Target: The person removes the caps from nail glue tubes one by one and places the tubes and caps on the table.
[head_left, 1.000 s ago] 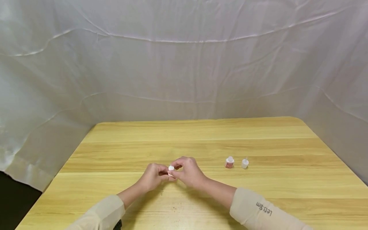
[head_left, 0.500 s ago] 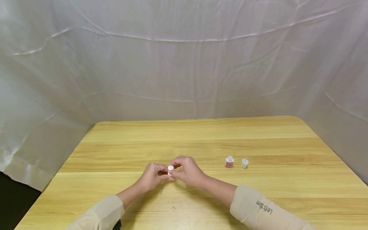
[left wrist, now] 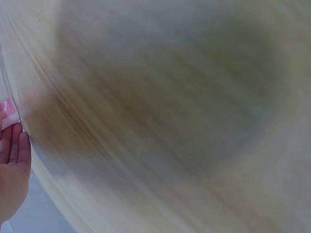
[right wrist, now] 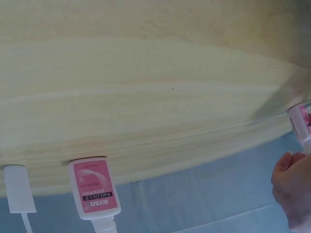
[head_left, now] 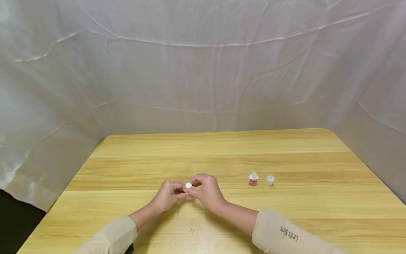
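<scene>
My arms reach forward and angle inward, so that my fingertips come together in front of me. My left forearm slants up to the right, ending in my left hand, whose digits close in a pinch; the left wrist view catches several of its fingers lying side by side. My right forearm slants up to the left; my right hand pinches too, index finger arched over, thumb nearer me.
</scene>
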`<state>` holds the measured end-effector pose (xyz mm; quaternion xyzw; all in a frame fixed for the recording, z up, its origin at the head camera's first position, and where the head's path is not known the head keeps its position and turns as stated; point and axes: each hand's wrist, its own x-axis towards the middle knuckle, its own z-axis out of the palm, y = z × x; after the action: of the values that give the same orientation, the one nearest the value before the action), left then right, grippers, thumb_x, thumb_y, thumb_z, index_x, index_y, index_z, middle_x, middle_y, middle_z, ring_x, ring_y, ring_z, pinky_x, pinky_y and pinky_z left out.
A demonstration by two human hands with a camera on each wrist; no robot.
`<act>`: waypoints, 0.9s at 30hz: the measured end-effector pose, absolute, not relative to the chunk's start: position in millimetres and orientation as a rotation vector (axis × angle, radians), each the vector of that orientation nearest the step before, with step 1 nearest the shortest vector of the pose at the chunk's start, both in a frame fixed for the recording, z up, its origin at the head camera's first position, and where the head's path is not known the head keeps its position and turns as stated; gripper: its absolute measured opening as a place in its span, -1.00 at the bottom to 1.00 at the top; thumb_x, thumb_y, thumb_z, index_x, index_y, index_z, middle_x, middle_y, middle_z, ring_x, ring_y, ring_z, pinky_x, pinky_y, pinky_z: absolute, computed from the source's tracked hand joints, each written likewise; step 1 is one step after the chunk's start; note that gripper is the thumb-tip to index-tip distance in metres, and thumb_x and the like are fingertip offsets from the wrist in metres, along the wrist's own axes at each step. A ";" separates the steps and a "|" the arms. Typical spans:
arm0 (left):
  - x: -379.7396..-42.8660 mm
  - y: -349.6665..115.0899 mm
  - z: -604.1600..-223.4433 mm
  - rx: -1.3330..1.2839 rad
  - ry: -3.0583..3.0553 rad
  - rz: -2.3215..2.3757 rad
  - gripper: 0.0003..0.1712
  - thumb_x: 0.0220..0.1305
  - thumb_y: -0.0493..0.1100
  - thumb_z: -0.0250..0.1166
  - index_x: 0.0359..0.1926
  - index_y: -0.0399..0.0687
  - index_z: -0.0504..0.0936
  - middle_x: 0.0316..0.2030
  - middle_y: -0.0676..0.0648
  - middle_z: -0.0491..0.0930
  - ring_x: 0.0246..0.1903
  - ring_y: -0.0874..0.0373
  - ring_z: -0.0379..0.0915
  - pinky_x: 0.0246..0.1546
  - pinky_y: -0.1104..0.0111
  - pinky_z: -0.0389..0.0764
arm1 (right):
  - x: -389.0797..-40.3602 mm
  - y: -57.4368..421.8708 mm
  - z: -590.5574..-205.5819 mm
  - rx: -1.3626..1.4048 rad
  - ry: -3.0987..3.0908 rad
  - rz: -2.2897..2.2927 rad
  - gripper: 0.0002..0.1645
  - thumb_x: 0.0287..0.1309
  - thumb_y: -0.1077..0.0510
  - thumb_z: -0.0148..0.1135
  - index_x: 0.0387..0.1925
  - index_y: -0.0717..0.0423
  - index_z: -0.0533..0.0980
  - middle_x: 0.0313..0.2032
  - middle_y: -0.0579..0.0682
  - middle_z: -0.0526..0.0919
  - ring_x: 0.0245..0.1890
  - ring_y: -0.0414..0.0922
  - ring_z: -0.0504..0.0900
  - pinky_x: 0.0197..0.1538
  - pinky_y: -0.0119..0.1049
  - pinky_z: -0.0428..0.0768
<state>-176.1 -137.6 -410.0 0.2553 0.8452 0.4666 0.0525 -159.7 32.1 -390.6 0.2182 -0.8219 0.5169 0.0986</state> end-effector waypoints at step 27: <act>-178.3 -138.6 -412.3 0.851 2.570 1.408 -0.88 0.05 -0.39 0.33 -0.33 -0.35 0.69 -0.36 -0.25 0.70 -0.38 0.09 0.66 -0.36 0.59 0.61 | -165.7 38.2 -389.1 0.814 -2.511 1.483 -0.90 -0.02 0.34 0.33 -0.37 0.27 0.65 -0.34 0.09 0.71 -0.30 -0.09 0.63 -0.16 -0.17 0.64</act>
<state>-178.3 -138.6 -412.3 0.2786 0.8414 0.4610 0.0449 -165.7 38.2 -389.1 0.2684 -0.8279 0.4891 0.0571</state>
